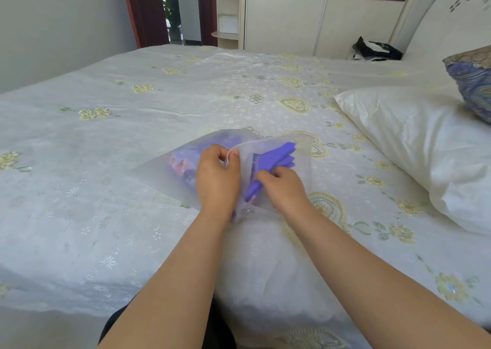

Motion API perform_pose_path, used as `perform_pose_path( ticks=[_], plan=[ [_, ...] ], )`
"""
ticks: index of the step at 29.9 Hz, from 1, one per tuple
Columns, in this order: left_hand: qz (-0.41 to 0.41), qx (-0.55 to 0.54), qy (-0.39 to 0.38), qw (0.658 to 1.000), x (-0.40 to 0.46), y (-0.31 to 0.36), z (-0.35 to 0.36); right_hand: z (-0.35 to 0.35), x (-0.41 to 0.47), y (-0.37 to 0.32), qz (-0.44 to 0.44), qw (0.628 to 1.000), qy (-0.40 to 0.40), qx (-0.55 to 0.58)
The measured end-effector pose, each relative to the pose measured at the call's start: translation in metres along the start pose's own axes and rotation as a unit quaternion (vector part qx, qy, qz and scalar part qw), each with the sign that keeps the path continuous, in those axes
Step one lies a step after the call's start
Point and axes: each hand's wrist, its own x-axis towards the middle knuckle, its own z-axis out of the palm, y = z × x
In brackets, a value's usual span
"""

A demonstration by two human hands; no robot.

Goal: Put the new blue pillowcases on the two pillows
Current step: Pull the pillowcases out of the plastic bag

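A frosted plastic bag [164, 168] lies on the bed in front of me, its mouth facing right. My left hand [216, 178] pinches the upper edge of the bag's opening. Folded blue pillowcase fabric [276, 158] sticks partway out of the bag, and my right hand [283, 186] grips it at the opening. A bare white pillow [414, 146] lies on the bed to the right. A second pillow in a blue patterned cover [474, 82] leans behind it at the right edge.
The bed [106, 125] carries a white sheet with yellow flower and heart prints. A black and white bundle [376, 49] sits at the far right corner. The headboard [438, 24] rises at right, a wardrobe [292, 16] stands beyond the bed, and a doorway [172, 11] opens at back left.
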Motion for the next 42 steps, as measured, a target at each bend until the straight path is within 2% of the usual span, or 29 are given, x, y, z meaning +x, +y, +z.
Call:
perform_pose_path(
  ticks=[2,4,6,7,8,10,12,13,15,17,18,19,22,24,26,29,34,37,39,40,41,42],
  plan=[
    [0.003,0.025,-0.040,0.999,-0.006,0.002,0.005,-0.014,-0.011,0.015,-0.022,0.996,0.083,0.002],
    [0.014,0.031,-0.150,0.988,-0.015,0.004,0.013,-0.024,-0.012,0.031,-0.013,0.988,0.148,0.051],
    [0.019,0.030,-0.273,0.961,-0.023,0.006,0.018,-0.031,-0.007,0.046,0.004,0.983,0.172,0.062],
    [0.007,0.043,-0.303,0.952,-0.024,0.006,0.018,-0.036,-0.006,0.052,0.004,0.984,0.171,0.054],
    [-0.013,0.069,-0.283,0.956,-0.021,0.004,0.017,-0.040,-0.004,0.057,0.001,0.985,0.166,0.052],
    [-0.074,0.128,-0.116,0.982,-0.006,-0.006,0.013,-0.047,-0.005,0.062,0.001,0.984,0.159,0.076],
    [-0.178,0.090,0.020,0.980,0.007,-0.019,0.004,-0.051,-0.008,0.062,0.011,0.977,0.155,0.145],
    [-0.241,0.049,0.037,0.969,0.011,-0.025,0.000,-0.051,-0.009,0.062,0.012,0.972,0.151,0.179],
    [-0.329,-0.076,0.017,0.941,0.018,-0.037,-0.004,-0.052,-0.010,0.064,-0.001,0.970,0.153,0.187],
    [-0.372,-0.206,-0.023,0.905,0.021,-0.041,-0.006,-0.052,-0.010,0.069,-0.024,0.973,0.158,0.165],
    [-0.375,-0.225,-0.021,0.899,0.023,-0.043,-0.009,-0.051,-0.010,0.071,-0.030,0.971,0.164,0.171],
    [-0.368,-0.231,0.003,0.901,0.025,-0.044,-0.011,-0.051,-0.009,0.073,-0.037,0.968,0.172,0.181],
    [-0.291,-0.258,0.148,0.909,0.033,-0.049,-0.024,-0.052,-0.005,0.071,-0.047,0.954,0.208,0.209],
    [-0.269,-0.272,0.228,0.895,0.042,-0.052,-0.037,-0.052,-0.002,0.071,-0.043,0.955,0.196,0.219],
    [-0.270,-0.321,0.275,0.865,0.051,-0.057,-0.050,-0.049,0.001,0.074,-0.029,0.965,0.161,0.203],
    [-0.251,-0.349,0.301,0.851,0.053,-0.060,-0.070,-0.042,0.003,0.079,-0.015,0.970,0.145,0.193],
    [-0.236,-0.273,0.357,0.861,0.072,-0.087,-0.117,-0.035,0.005,0.081,-0.045,0.937,0.270,0.218],
    [-0.259,-0.120,0.275,0.918,0.072,-0.107,-0.134,-0.033,0.010,0.085,-0.042,0.946,0.272,0.174],
    [-0.253,-0.028,0.294,0.921,0.067,-0.102,-0.140,-0.031,0.012,0.086,-0.037,0.948,0.276,0.154],
    [-0.188,0.018,0.319,0.929,0.064,-0.097,-0.143,-0.031,0.013,0.087,-0.034,0.949,0.278,0.148],
    [-0.088,0.070,0.318,0.941,0.059,-0.088,-0.144,-0.030,0.012,0.088,-0.029,0.949,0.277,0.148],
    [0.014,0.096,0.270,0.958,0.053,-0.082,-0.140,-0.030,0.011,0.088,-0.025,0.950,0.273,0.151]
  ],
)
